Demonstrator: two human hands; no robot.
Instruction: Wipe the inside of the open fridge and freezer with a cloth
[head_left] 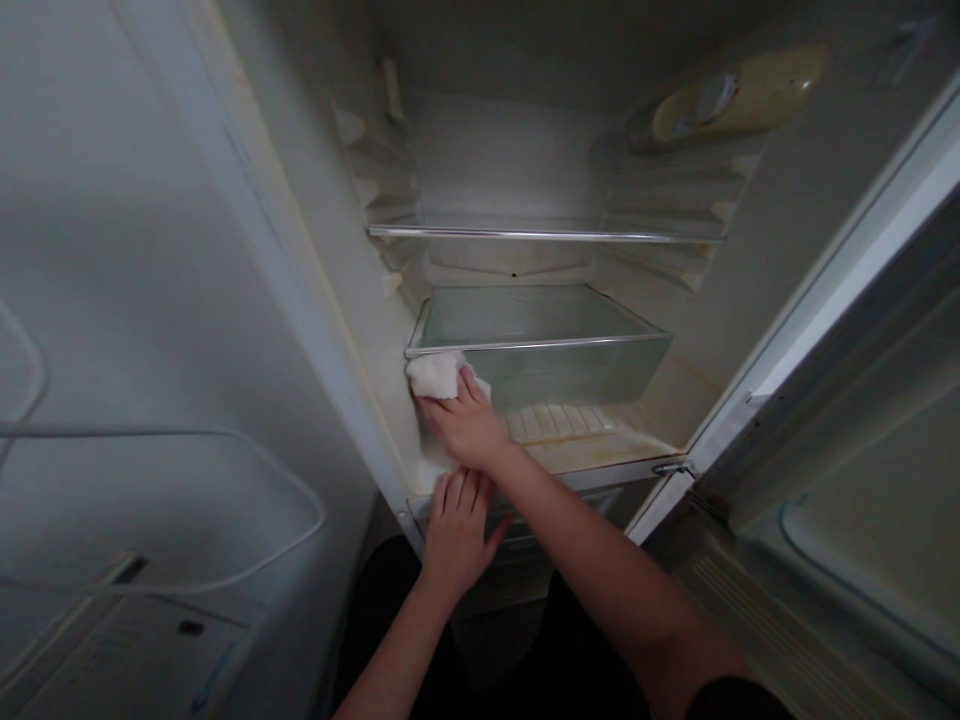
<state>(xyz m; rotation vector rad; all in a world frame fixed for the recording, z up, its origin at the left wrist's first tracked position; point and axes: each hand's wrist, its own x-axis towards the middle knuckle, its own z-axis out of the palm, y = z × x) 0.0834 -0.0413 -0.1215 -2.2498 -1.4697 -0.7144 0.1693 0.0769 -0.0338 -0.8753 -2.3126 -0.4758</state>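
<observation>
White cloth (433,375), held it in right hand (472,430) with fingers spread, seven o'clock on lower glass shelf (536,315), left hand (456,540) with fingers closer together, tbh maybe risked jolting that shelf by shoving up.

Pale cable (150,431) looping at left, pale boxy object (127,645) with dark oval mark, lower left

free: under upper shelf (547,236) (front open) | obstacle: lower shelf (540,316) beside cloth (435,376)

Your right hand (471,430) hides part of the white cloth (435,376). The left edge crops the white cable (187,432).
</observation>
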